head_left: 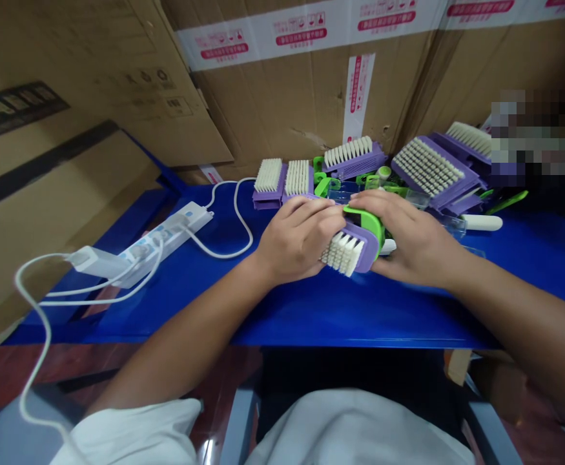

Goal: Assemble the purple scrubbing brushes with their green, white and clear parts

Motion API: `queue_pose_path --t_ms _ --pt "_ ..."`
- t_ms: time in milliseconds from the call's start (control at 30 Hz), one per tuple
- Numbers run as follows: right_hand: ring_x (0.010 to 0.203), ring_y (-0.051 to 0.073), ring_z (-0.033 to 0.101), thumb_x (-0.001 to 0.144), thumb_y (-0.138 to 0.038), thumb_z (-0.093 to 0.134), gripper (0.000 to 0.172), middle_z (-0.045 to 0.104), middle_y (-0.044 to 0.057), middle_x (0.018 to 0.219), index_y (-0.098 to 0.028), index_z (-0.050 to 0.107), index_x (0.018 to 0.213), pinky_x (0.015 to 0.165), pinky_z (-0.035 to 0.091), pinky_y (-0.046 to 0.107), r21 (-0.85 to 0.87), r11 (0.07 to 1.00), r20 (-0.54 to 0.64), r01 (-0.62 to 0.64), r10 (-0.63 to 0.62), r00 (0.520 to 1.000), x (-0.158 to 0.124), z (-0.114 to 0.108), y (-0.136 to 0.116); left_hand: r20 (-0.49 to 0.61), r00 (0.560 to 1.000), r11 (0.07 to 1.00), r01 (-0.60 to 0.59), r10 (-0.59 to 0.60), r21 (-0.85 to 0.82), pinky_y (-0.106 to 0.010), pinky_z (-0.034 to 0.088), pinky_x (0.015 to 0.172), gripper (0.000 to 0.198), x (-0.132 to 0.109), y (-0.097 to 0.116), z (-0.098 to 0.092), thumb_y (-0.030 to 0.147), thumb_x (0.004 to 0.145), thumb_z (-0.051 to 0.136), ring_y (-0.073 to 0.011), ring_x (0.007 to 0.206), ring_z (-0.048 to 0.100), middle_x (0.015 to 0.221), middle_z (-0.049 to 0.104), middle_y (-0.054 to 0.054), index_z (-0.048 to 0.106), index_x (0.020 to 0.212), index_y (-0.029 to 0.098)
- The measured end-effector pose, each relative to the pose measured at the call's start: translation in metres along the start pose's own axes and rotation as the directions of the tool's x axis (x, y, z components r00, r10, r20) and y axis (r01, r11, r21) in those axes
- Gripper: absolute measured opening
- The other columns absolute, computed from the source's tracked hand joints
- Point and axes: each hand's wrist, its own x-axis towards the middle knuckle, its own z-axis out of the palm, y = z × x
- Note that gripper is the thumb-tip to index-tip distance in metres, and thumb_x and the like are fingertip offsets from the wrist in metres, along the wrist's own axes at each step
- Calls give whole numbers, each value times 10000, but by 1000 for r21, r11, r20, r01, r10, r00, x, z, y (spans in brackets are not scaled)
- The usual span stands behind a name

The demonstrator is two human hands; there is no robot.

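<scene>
Both hands meet over a purple brush with white bristles and a green handle piece on top, held just above the blue table. My left hand is curled round the brush's left side, fingers closed on it. My right hand wraps the right side, fingers over the green piece. The bristles point down and toward me.
Several more purple brushes and green parts lie heaped at the table's back, against cardboard boxes. A white power strip with cables lies at the left. A white handle lies at the right.
</scene>
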Motion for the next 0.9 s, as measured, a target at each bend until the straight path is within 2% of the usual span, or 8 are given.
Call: queue_pose_path --t_ms 100,167,233,367,467,567,700,900 --pt "1411 421 694 871 -318 828 804 698 131 1555 -312 519 1613 1142 625 632 8 1000 -16 14 -13 1000 2 -2 -1 -22 999 999 -41 42 27 -479 601 1077 379 1 2 -1 186 980 631 -292 1316 764 1338 805 -92 550 1343 260" --pt "1385 414 711 861 -319 859 802 727 118 1499 -332 538 1597 1168 609 638 48 997 -62 53 -50 997 5 -5 -2 -39 999 1000 -19 18 -20 -490 609 1087 446 1 1 0 194 974 649 -292 1328 762 1371 796 -95 523 1395 271" --pt "1354 411 724 839 -325 902 795 740 108 1442 -363 572 1561 1158 618 634 130 989 -153 70 -50 987 7 -8 -6 -67 994 990 73 -81 -119 -517 613 1103 607 -1 -1 0 262 967 694 -303 1334 759 1418 776 -107 439 1517 290" --pt "1203 361 779 758 -371 989 871 661 76 1501 -448 605 1537 877 740 515 407 913 -345 7 147 927 7 -14 -16 -95 965 943 212 -243 -257 -550 627 1121 790 -6 -10 -2 505 970 752 -332 1344 743 1473 729 -133 363 1627 308" --pt "1254 355 761 758 -408 980 856 657 61 1487 -468 609 1528 861 753 485 489 872 -296 -21 188 936 3 -14 -18 -108 964 943 208 -242 -258 -553 642 1114 729 -6 -14 -7 608 998 702 -332 1331 742 1448 736 -140 432 1583 267" --pt "1358 420 707 710 -370 1001 935 657 97 1490 -436 576 1540 908 747 549 432 901 -248 43 73 966 1 -10 -14 -81 969 947 209 -234 -243 -527 656 1113 684 -4 -14 -7 556 997 715 -314 1318 752 1455 749 -124 470 1558 251" --pt "1380 447 699 800 -308 933 866 703 120 1482 -419 534 1560 1143 620 690 226 974 -196 12 33 980 5 -6 -13 -99 982 961 134 -162 -242 -497 657 1114 679 -3 -12 -1 433 958 744 -305 1325 759 1443 764 -132 508 1559 223" --pt "1349 418 730 822 -355 897 825 730 120 1472 -334 539 1565 1116 634 624 71 997 -103 19 -12 995 6 -6 -6 -37 995 993 95 -97 -65 -495 631 1066 686 -4 -17 1 296 919 678 -315 1292 778 1431 785 -128 521 1584 235"
